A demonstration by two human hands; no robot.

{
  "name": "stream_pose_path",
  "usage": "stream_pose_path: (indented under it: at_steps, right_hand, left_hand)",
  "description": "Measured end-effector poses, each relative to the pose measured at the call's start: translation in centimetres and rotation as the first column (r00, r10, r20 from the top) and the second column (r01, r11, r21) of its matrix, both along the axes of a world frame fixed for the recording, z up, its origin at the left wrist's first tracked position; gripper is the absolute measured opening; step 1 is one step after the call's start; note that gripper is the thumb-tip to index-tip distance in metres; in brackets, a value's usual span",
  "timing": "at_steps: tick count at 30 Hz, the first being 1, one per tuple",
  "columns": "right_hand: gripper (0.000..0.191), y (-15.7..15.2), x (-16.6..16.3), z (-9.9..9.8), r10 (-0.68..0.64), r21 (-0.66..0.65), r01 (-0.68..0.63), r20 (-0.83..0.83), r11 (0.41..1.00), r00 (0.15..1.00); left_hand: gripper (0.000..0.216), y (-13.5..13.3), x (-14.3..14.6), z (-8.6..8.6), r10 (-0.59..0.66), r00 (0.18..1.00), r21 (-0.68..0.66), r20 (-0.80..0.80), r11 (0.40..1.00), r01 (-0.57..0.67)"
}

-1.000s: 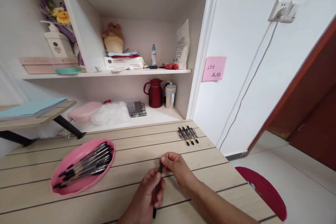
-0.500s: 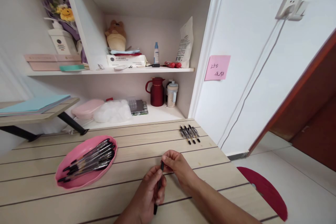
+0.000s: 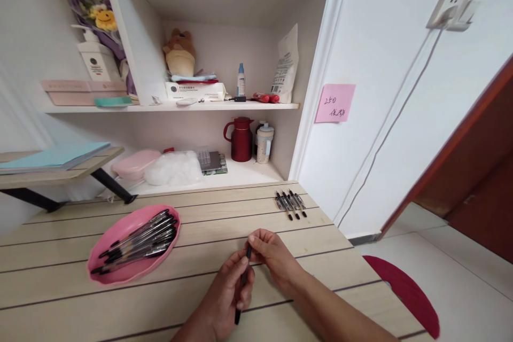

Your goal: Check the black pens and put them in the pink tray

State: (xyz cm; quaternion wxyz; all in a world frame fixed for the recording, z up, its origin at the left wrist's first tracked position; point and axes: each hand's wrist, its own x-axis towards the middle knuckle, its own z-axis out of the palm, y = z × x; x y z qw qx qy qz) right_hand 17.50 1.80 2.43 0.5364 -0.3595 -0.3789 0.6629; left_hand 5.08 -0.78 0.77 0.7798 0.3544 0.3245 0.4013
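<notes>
Low over the front of the table, a black pen (image 3: 243, 277) is held between my two hands. My left hand (image 3: 229, 289) wraps its fingers around the barrel, with one dark end showing below. The thumb and fingers of my right hand (image 3: 267, 250) pinch the upper end of the same pen. To the left lies a pink oval tray (image 3: 105, 240) with several pens (image 3: 146, 239) in a loose pile. Beyond my right hand, several more pens (image 3: 290, 204) lie side by side near the table's far right corner.
At the back stands a white shelf (image 3: 208, 107) with a red thermos jug (image 3: 241, 140) and a cup (image 3: 264, 143). A small wooden stand (image 3: 86, 165) occupies the table's left side. A power cable (image 3: 390, 117) hangs down the right wall.
The view has shifted slightly. Both hands keep nearly the same hold on the pen, and the tray and the row of pens stay put.
</notes>
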Motion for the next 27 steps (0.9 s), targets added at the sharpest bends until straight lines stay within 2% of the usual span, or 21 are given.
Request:
stream_pose_path:
  at_steps: [5, 11, 14, 16, 18, 20, 23, 25, 27]
  right_hand:
    - [0.026, 0.0, 0.0, 0.0, 0.013, 0.093, -0.011, -0.026, 0.996, 1.000]
    - [0.030, 0.2, 0.2, 0.4, 0.019, 0.076, -0.013, -0.088, 0.997, 0.996]
    - [0.028, 0.7, 0.8, 0.4, -0.054, 0.051, 0.058, -0.082, 0.997, 0.995]
    - [0.026, 1.3, 1.5, 0.1, -0.134, 0.033, 0.134, -0.009, 0.990, 0.991]
    - [0.023, 2.1, 2.6, -0.4, -0.195, 0.059, 0.187, 0.184, 0.981, 0.964]
    - [0.017, 3.0, 3.9, -1.0, -0.258, 0.145, 0.215, 0.465, 0.966, 0.847]
    - [0.006, 4.1, 5.8, -1.7, -0.355, 0.304, 0.184, 0.804, 0.935, 0.477]
    - [0.011, 4.3, 6.8, -1.9, -0.368, 0.353, 0.102, 0.901, 0.930, 0.231]
    - [0.019, 4.3, 7.3, -2.1, -0.352, 0.352, 0.017, 0.935, 0.936, 0.034]
  left_hand:
    - [0.016, 0.1, 0.0, -0.1, -0.027, 1.000, -0.002, 0.008, 1.000, 0.027]
    - [0.017, 0.2, -0.1, -0.1, -0.038, 0.999, 0.003, 0.010, 0.999, 0.038]
    - [0.017, 0.1, -0.2, -0.1, -0.037, 0.999, -0.001, 0.016, 0.999, 0.037]
    - [0.017, 0.1, -0.2, -0.1, -0.037, 0.999, -0.010, 0.019, 0.999, 0.038]
    - [0.017, 0.1, -0.2, -0.1, -0.035, 0.999, -0.021, 0.022, 0.999, 0.035]
    - [0.016, 0.1, -0.2, -0.1, -0.033, 0.999, -0.030, 0.021, 0.999, 0.034]
    - [0.017, 0.1, -0.2, 0.0, -0.038, 0.999, -0.028, 0.017, 0.999, 0.038]
    - [0.018, 0.1, -0.2, 0.0, -0.043, 0.999, -0.022, 0.014, 0.999, 0.043]
    - [0.018, 0.1, -0.3, 0.0, -0.044, 0.999, -0.016, 0.016, 0.999, 0.044]
